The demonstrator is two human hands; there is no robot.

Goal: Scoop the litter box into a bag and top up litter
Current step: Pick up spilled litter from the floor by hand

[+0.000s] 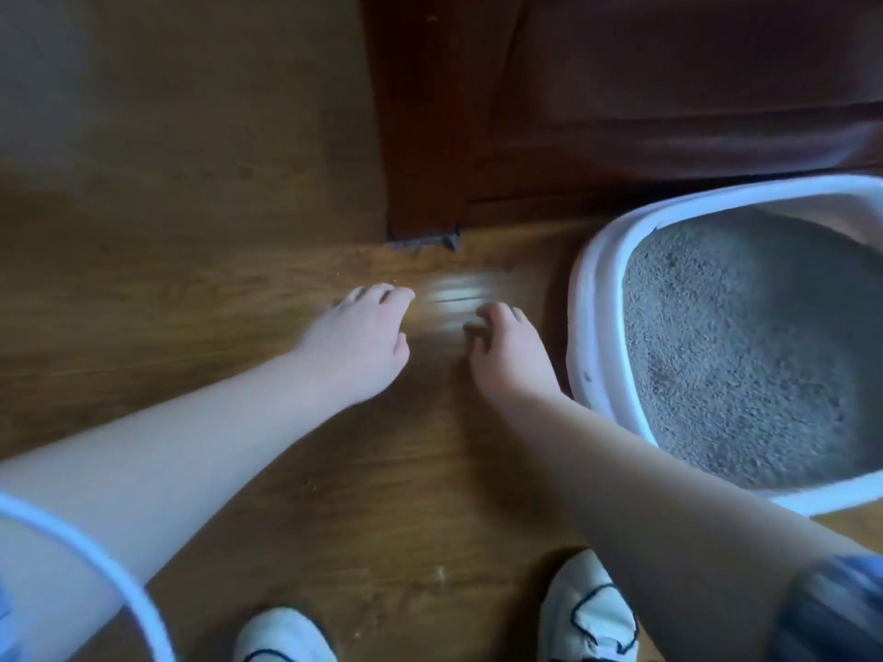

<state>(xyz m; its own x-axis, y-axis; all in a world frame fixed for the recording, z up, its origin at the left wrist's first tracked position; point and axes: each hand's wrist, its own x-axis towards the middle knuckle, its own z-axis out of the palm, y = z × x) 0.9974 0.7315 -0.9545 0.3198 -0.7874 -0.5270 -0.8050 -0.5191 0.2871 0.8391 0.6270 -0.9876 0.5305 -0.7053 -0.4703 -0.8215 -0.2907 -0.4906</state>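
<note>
Soft, dim light leaves a streaked white glare on the glossy brown wooden floor [215, 279]. Motion blur softens everything, and the edges bow outward.

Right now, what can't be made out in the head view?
Head view only.
Blurred: pale smear between left hand and right hand; motion blur makes it unidentifiable, and the grip is unclear.
Cut off: litter box, right part past the frame edge.
Cut off: white curved band, bottom left, unidentifiable.
</note>
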